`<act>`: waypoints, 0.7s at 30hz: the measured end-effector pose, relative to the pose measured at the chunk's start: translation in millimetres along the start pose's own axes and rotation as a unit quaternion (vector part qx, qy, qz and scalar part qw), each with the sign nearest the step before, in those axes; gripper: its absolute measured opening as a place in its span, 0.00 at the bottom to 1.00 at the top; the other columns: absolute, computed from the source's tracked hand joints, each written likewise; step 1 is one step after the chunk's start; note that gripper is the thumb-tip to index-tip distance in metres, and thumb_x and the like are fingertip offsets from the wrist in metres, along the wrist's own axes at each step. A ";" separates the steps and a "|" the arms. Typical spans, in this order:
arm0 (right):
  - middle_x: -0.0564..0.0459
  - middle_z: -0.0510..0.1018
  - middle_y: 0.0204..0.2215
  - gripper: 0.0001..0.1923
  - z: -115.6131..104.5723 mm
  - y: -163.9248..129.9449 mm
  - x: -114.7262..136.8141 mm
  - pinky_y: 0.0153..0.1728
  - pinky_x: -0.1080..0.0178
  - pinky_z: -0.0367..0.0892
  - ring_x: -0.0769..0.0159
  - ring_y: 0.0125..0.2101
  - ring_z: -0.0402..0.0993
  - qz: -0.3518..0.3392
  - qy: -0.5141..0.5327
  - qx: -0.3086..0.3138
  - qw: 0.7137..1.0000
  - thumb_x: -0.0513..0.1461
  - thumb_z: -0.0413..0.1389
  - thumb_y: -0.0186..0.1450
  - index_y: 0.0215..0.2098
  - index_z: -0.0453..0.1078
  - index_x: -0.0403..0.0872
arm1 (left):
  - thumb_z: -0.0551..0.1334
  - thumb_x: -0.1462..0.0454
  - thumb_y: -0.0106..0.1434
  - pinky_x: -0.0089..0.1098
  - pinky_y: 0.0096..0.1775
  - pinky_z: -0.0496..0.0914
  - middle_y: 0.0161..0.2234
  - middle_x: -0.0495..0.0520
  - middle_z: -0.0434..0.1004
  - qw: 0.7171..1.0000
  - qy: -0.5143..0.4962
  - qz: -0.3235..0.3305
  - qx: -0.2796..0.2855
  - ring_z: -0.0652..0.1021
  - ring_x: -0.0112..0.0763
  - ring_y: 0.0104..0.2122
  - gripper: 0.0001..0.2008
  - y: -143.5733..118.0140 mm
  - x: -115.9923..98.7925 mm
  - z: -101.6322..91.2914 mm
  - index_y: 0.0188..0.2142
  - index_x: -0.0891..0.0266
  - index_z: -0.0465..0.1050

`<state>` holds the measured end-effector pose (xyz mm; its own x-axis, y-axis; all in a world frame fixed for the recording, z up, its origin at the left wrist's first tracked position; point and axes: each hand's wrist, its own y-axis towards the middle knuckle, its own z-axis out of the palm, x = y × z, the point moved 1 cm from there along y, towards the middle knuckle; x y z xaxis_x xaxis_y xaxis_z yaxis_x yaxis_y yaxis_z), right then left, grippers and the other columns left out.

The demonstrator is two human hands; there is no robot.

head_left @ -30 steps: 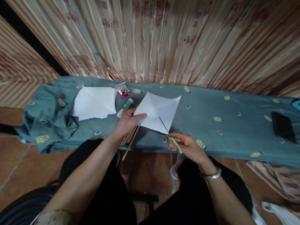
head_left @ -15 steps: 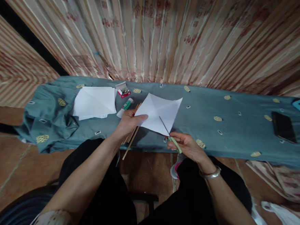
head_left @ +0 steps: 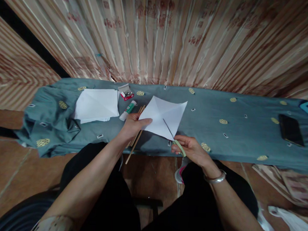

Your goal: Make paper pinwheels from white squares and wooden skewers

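- So, left hand (head_left: 132, 125) is pinching the left corner of a white creased paper square (head_left: 164, 118), thumb on top, holding it up just above the table edge.
- Right hand (head_left: 191, 149) is closed round the pale green handle of a pair of scissors (head_left: 174, 137); the blades run up and left into the paper's lower edge, approx along a diagonal crease.
- Silver bangle (head_left: 215, 178) on the right wrist.
- Under/behind the left hand there's a bunch of thin wooden sticks (head_left: 135, 137), poking over the table's front edge.
- Glue stick (head_left: 128, 110) w/ green label lies just left of the paper, near the sticks.
- Small open box of staples or pins (head_left: 126, 93) behind it, can't tell which.
- Stack of white paper (head_left: 97, 105) further left on the teal patterned cloth (head_left: 247, 143).
- Black phone (head_left: 290, 130) way off to the right, well apart from the hands.
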<state>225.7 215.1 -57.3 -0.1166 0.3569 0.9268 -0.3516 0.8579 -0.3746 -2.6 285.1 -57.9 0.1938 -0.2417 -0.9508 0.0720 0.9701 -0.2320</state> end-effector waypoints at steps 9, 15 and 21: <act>0.57 0.75 0.23 0.25 0.6 -0.8 -0.9 0.27 0.67 0.67 0.73 0.25 0.71 -0.009 0.000 -0.008 1.000 0.53 0.69 0.48 0.34 0.73 0.45 | 0.72 0.63 0.40 0.28 0.24 0.67 0.22 0.50 0.77 1.000 0.000 -0.003 -0.007 0.73 0.28 0.21 0.10 -3.4 -4.5 2.2 0.23 0.65 0.76; 0.57 0.75 0.23 0.24 0.9 -0.6 0.5 0.26 0.66 0.68 0.72 0.24 0.71 -0.015 -0.002 -0.010 1.000 0.54 0.69 0.48 0.32 0.73 0.45 | 0.72 0.63 0.41 0.30 0.24 0.66 0.23 0.52 0.76 1.000 0.011 -0.003 -0.016 0.73 0.30 0.22 0.11 -1.6 -2.2 1.8 0.24 0.66 0.77; 0.56 0.75 0.22 0.24 1.5 0.1 3.1 0.24 0.67 0.67 0.72 0.23 0.71 0.009 0.025 -0.011 1.000 0.52 0.71 0.47 0.31 0.73 0.44 | 0.72 0.63 0.39 0.29 0.25 0.67 0.23 0.52 0.77 1.000 0.002 -0.007 -0.015 0.73 0.30 0.22 0.11 -1.5 -2.4 3.2 0.24 0.66 0.78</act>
<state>223.9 215.7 -54.4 -0.0753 0.3904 0.9175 -0.3289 0.8589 -0.3925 0.0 284.1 -54.7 0.1891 -0.2553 -0.9482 0.0447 0.9669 -0.2514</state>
